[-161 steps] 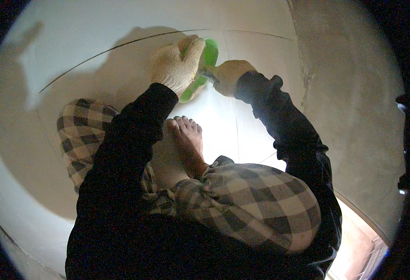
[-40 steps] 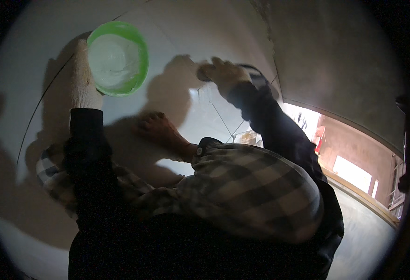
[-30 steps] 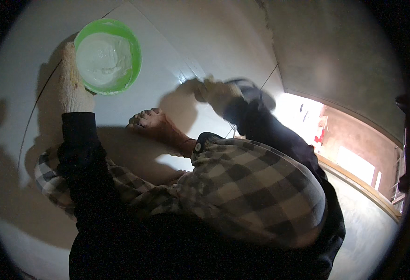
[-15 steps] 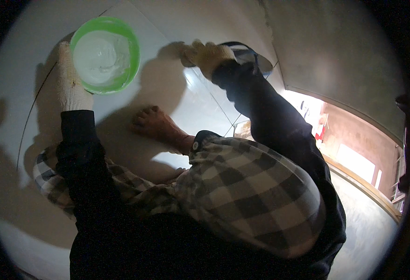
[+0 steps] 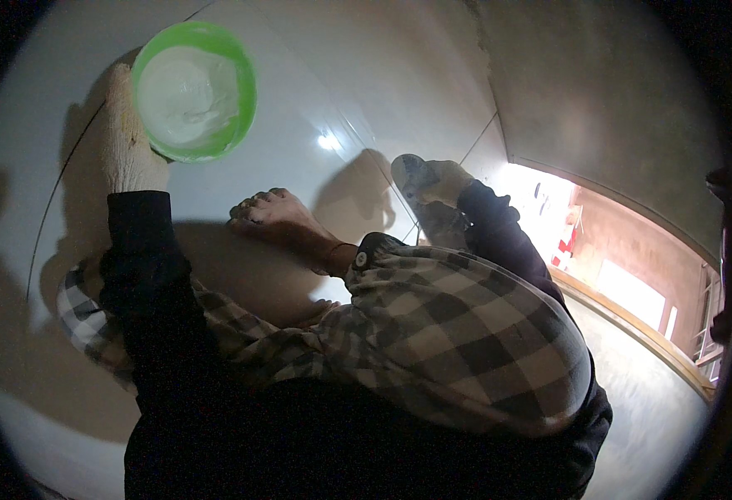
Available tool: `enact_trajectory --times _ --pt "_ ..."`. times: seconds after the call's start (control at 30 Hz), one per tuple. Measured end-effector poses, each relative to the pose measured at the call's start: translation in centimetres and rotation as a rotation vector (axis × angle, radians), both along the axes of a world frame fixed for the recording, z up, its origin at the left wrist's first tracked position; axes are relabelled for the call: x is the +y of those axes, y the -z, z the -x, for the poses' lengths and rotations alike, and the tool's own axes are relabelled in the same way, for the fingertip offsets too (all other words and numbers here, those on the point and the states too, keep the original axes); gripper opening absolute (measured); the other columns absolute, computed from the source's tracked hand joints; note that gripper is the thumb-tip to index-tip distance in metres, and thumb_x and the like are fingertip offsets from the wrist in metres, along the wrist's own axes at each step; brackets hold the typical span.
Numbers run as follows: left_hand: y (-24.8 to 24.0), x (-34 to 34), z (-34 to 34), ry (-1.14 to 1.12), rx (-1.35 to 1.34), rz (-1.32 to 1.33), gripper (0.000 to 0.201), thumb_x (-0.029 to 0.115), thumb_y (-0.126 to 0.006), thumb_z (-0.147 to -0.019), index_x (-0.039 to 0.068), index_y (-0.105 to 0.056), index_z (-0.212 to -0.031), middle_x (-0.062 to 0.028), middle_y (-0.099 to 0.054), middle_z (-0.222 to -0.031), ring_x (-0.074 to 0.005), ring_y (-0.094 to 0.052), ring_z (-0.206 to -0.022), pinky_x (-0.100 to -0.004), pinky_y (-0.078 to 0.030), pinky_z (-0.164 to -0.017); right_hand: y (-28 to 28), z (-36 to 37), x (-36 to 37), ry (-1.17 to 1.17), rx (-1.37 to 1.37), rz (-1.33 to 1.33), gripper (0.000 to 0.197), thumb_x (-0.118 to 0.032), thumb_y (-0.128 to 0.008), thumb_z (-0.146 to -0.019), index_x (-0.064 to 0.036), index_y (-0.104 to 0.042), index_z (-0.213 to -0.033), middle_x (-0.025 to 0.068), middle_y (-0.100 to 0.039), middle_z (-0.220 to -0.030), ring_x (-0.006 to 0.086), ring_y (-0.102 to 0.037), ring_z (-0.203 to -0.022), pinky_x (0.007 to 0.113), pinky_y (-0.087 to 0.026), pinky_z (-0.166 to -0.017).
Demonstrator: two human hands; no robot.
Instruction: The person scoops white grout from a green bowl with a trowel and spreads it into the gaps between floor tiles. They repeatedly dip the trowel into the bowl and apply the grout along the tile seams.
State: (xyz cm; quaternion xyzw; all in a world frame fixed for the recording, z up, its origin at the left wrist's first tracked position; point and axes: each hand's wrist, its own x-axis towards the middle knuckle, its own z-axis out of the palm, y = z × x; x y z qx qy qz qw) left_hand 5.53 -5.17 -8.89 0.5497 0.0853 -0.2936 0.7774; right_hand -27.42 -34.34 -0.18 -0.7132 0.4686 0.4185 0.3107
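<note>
On the left, a round green bowl (image 5: 246, 98) with smooth white paste (image 5: 187, 96) in it rests against my left hand (image 5: 128, 133). That hand wears a cream knitted glove and holds the bowl from its left side and underneath; most of its fingers are hidden behind it. My right hand (image 5: 449, 182), gloved too, is right of my bare foot, above the pale floor. Its fingers are closed on a flat, rounded grey piece (image 5: 414, 173) with dark smears, whose end sticks out past the glove. I cannot make out its kind.
My bare foot (image 5: 274, 218) and checked trouser leg (image 5: 466, 333) lie between the hands. Large pale tiles (image 5: 316, 75) with thin joints form the floor. A grey wall (image 5: 583, 92) rises at the right, beside a bright opening (image 5: 616, 258) with a wooden sill.
My right hand has come nearer to me and to the right, turning so the rounded grey piece now points left. The bowl and my left hand have shifted slightly up in view.
</note>
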Motion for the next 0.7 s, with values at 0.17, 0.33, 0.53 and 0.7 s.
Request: enact_trajectory --times 0.17,0.33,0.53,0.7 --pt "-1.4 0.0 0.3 0.023 0.118 -0.028 0.05 0.028 -0.037 -0.104 0.006 -0.031 -0.149 -0.0125 -0.04 -0.147 -0.0223 -0.045 -0.131 -0.0357 -0.041 -0.105 2.1 1.1 0.7 -0.21 -0.08 0.185 0.05 -0.023 -0.069 -0.08 -0.0075 -0.057 -0.126 0.0156 -0.068 -0.11 0.0269 -0.065 -0.104 0.037 -0.051 -0.094" --pt "-1.0 1.1 0.2 0.327 -0.819 -0.609 0.041 0.031 -0.046 -0.1 0.004 -0.048 -0.132 -0.0125 -0.06 -0.125 -0.0219 -0.06 -0.112 -0.0343 -0.052 -0.091 4.3 -0.7 4.4 -0.53 0.129 0.391 0.057 -0.014 -0.047 -0.091 -0.0115 -0.031 -0.146 0.0188 -0.052 -0.136 0.0315 -0.061 -0.114 0.04 -0.051 -0.096" --pt "-0.5 0.5 0.8 0.078 -0.184 -0.137 0.061 0.046 -0.048 -0.098 0.005 -0.04 -0.143 -0.0112 -0.049 -0.138 -0.0226 -0.05 -0.125 -0.0402 -0.045 -0.1 6.9 0.8 8.7 -0.528 0.238 0.346 0.071 -0.01 -0.047 -0.092 -0.0189 -0.01 -0.152 0.021 -0.041 -0.141 0.0354 -0.06 -0.112 0.044 -0.053 -0.093" --pt "-2.2 -0.7 0.8 -0.075 0.078 0.041 0.06 0.048 -0.058 -0.093 0.004 -0.05 -0.133 -0.0128 -0.055 -0.13 -0.0224 -0.057 -0.114 -0.0395 -0.049 -0.092 1.8 0.4 7.7 -0.717 0.468 0.102 0.061 -0.008 -0.048 -0.092 -0.0218 -0.026 -0.148 0.0189 -0.045 -0.138 0.0324 -0.061 -0.113 0.042 -0.053 -0.093"
